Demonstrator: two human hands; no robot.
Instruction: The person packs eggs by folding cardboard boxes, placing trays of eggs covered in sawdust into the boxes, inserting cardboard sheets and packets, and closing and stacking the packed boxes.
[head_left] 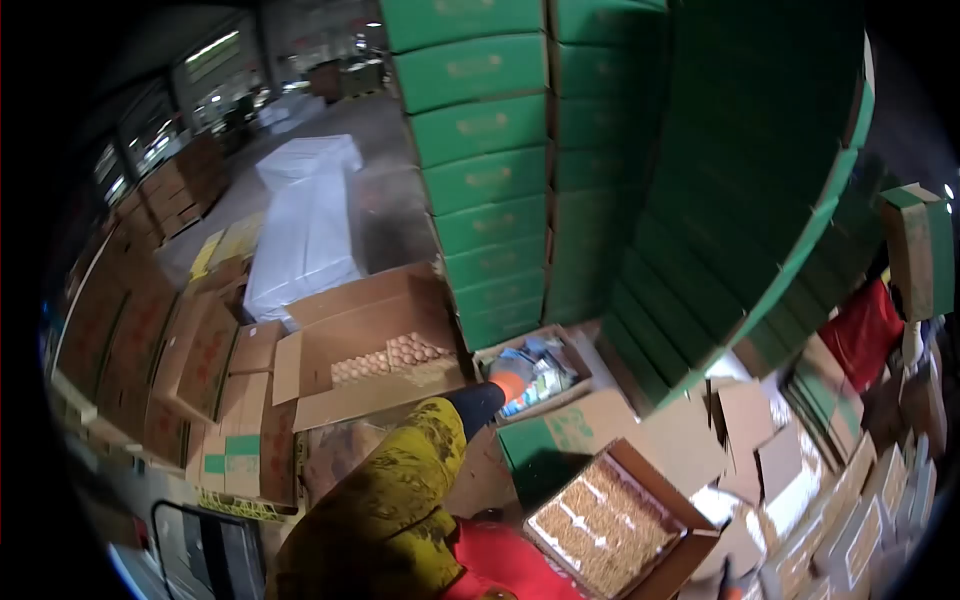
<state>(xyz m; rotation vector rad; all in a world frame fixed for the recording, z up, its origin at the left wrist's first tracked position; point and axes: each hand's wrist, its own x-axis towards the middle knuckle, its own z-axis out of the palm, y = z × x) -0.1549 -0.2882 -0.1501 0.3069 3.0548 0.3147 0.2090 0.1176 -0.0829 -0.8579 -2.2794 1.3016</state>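
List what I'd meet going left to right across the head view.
Stacked brown cardboard boxes, open brown cardboard box of eggs, left hand wearing orange, open brown cardboard box with tan filling, red fabric.

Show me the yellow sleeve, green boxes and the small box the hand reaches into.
Yellow sleeve (398, 472), head view: its forearm.
Green boxes (488, 182), head view: one box's front.
Small box (558, 399), head view: near wall.
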